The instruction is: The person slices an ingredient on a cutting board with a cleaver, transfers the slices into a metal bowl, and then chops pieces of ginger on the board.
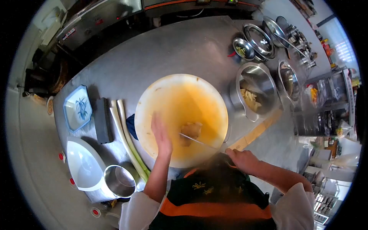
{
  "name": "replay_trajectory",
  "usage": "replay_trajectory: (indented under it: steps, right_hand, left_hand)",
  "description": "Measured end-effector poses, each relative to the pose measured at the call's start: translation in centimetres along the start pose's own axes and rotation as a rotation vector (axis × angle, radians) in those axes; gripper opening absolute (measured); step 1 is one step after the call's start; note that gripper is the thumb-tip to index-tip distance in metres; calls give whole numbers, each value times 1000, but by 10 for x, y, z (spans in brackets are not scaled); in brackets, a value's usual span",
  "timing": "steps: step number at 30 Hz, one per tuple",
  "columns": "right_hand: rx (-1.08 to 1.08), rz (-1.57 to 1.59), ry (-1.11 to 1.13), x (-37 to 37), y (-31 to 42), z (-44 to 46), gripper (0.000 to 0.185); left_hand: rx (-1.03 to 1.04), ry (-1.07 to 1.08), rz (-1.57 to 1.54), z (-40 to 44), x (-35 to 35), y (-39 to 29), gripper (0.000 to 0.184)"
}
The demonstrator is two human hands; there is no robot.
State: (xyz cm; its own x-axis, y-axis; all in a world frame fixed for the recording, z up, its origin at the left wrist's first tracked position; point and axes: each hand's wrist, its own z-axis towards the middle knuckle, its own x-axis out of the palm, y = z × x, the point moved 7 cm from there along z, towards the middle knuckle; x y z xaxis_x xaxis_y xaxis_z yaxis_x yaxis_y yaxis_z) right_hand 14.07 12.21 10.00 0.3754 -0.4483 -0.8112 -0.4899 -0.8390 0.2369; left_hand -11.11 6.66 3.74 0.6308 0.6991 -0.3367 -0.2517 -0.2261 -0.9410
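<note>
A round, yellow-stained cutting board (168,92) lies in front of me. My right hand (243,160) is wrapped round the handle of a knife (201,142) at the board's near right edge. The narrow-looking blade reaches left across the board, its tip against or over a brown, flattish piece of food (191,129); touching cannot be judged. What food it is, I cannot tell. My left hand (161,134) is over the board's left side, fingers stretched out and slightly blurred, apart from the piece and holding nothing.
Leek stalks (128,138), a dark grey block (102,120), a blue-rimmed dish (68,120), a white bowl (84,165) and a metal pot (119,182) stand left. At right are a steel pot (239,86) holding pale cut pieces, a cardboard strip (260,130) and steel bowls (249,53).
</note>
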Motion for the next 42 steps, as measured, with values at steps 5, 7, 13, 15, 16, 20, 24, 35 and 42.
replay_trajectory:
  steps: [5,7,13,15,16,20,24,35,42]
  right_hand:
    - [2,88,59,4,-3,1,34]
    - [-2,96,65,7,-5,7,36]
    - [60,213,173,75,-45,17,36]
    - [63,274,137,82,-54,17,29]
    - [38,283,118,78,-51,19,34]
    - [110,443,170,68,-44,28,33]
    - [134,477,174,65,-40,23,31]
    - [97,344,37,41,-23,-5,32]
    - [193,355,89,55,-31,-22,29]
  left_hand:
    - [62,333,432,14,62,-12,46]
    - [34,388,617,10,70,-12,48]
    - [139,391,670,0,91,-4,50]
    - [183,334,702,4,90,-16,47]
    - [222,276,736,6,85,-21,45]
    - [135,21,207,-5,31,7,38]
    - [63,96,304,-52,34,29,49]
    - [117,65,324,-66,36,40,50]
    - [587,442,488,-30,42,24,50]
